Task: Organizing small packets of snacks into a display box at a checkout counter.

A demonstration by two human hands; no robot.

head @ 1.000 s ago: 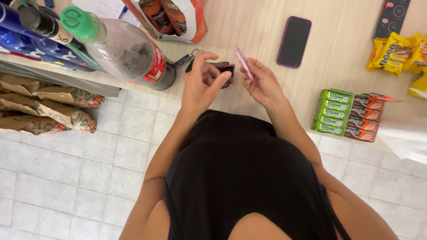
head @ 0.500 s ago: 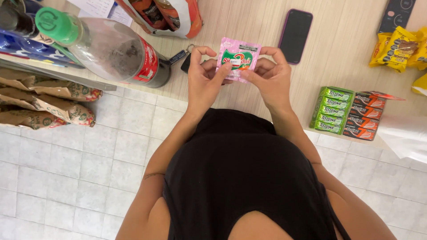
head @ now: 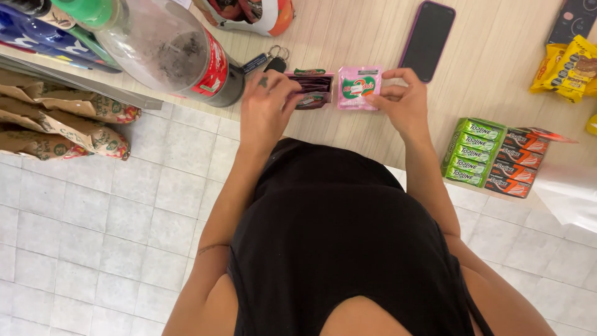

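— Holding anything just now?

— Yes, both. My right hand (head: 403, 102) has a small pink packet (head: 359, 88) pinched at its right edge, fingertips (head: 387, 77) pressed against it, and the packet lies flat on the wooden counter (head: 497, 74). My left hand (head: 266, 106) is closed on a dark red wallet (head: 313, 89), which sits open just to the left of the packet (the two look almost touching, though I cannot tell whether they actually meet).

— What else is around them?

— Far from my left hand lies a bunch of keys (head: 273, 59), and to the far left of that a big plastic bottle (head: 168, 50) on its side with a green cap and a red label. Far to the right of the packet lies a dark phone (head: 427, 38), face up. On the right, near the counter's edge, sits a tray of gum packs (head: 494, 155), green ones on the left and red ones on the right. Yellow snack bags (head: 569, 65) lie at the far right. Down on the left, below the counter, brown paper bags (head: 62, 124) lie on a shelf above the tiled floor (head: 112, 236).
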